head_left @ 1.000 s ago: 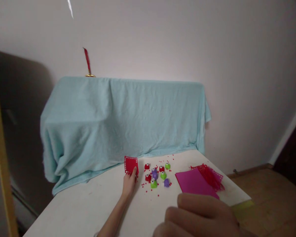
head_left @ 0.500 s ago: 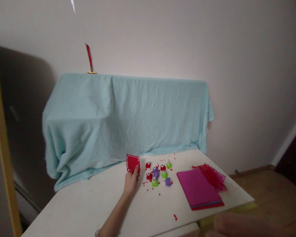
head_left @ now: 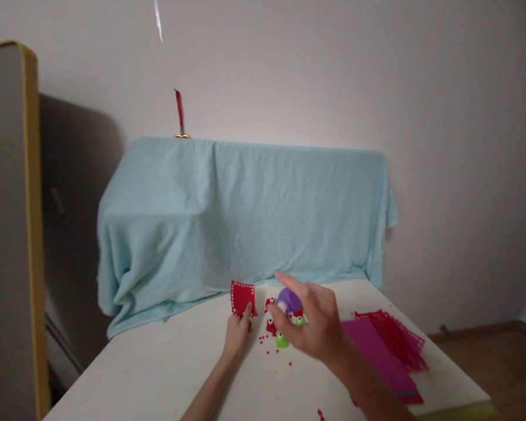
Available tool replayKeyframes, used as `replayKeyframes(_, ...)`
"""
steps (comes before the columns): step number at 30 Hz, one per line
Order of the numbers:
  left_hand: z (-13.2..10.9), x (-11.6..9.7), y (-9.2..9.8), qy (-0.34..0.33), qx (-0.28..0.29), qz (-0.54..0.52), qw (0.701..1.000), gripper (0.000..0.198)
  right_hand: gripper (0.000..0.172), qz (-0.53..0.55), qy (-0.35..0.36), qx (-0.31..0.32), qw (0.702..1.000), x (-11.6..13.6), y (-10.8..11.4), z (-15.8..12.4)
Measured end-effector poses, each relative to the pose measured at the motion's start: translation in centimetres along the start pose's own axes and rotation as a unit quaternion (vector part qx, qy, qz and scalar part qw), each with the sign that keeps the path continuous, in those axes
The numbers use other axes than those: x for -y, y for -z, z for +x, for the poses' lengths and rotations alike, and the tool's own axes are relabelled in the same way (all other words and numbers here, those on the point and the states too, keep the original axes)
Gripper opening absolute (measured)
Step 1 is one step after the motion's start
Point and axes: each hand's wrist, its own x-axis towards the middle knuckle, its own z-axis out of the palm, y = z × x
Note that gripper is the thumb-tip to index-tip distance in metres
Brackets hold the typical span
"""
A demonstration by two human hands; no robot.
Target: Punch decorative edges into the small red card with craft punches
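My left hand (head_left: pixel 240 330) pinches a red card (head_left: pixel 242 296) by its lower right corner, thumb on top. Rows of round holes run along the card's edges. My right hand (head_left: pixel 315 318) is raised over the middle of the table, its thumb and index finger curved around a rounded purple object (head_left: pixel 290 299) with a whitish spot. It looks larger than the small figures below. Among those figures, with white eyes, are a red one (head_left: pixel 270 325) and a green one (head_left: pixel 282 340); my right hand hides others.
Small red paper dots (head_left: pixel 290 363) are scattered on the white table (head_left: pixel 170 365). Magenta sheets (head_left: pixel 372 351) lie at right, partly behind my right forearm, beside a heap of red punched strips (head_left: pixel 397 339). A light blue cloth (head_left: pixel 245 210) drapes something at the back.
My right hand has come in from the lower right corner to above the figures, with the purple object in it. My left hand still holds the red card. The view has shifted left.
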Motion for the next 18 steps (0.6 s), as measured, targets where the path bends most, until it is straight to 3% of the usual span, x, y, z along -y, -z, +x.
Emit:
replayKeyframes(4,0.1,0.3,-0.1,-0.014,0.010,-0.034,0.999,0.061,0.042,-0.013,-0.215,0.058,0.975,-7.1,-8.0,-6.5)
replayKeyframes(7,0.3,0.2,-0.2,-0.002,0.014,-0.065,0.998,0.062,0.046,-0.013,-0.326,0.047,0.944,-10.5,-11.5,-11.3)
replayKeyframes(12,0.3,-0.7,-0.5,-0.021,-0.004,-0.105,0.994,0.061,0.039,0.016,-0.343,0.040,0.938,-12.6,-11.8,-13.3)
replayKeyframes(18,-0.4,-1.3,-0.8,-0.036,0.009,-0.095,0.995,0.056,0.042,0.050,-0.375,0.056,0.924,-11.1,-11.1,-12.8)
